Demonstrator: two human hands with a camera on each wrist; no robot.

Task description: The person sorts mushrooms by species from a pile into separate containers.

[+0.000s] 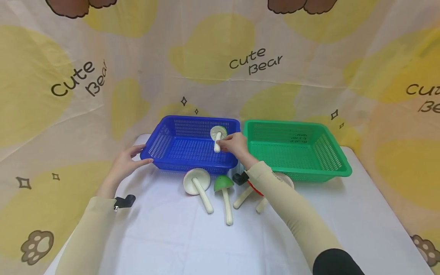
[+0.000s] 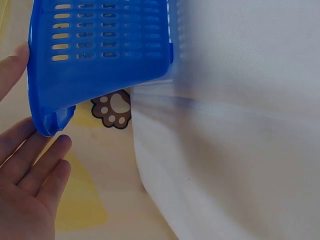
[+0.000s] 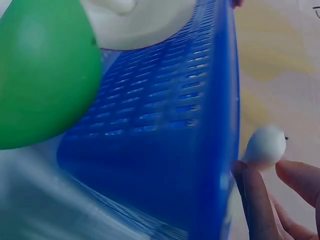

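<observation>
**Printed backdrop (image 1: 144, 53) behind a white bench (image 1: 172, 244)**

The backdrop, pale with yellow blotches (image 1: 220, 42), bears the dark lettering "Cute Bear" (image 1: 256, 62) three times, the rightmost instance cropped. Outlined four-pointed stars (image 1: 184, 101) lie scattered between. Paw prints (image 1: 37, 247) appear at lower left and lower right; brown scalloped shapes (image 1: 299, 5) meet the upper edge. Faint creases cross the bench.

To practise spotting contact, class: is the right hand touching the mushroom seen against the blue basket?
Touching: the head view plainly shows the right hand pinching that mushroom by its stalk, with no gap.
</observation>
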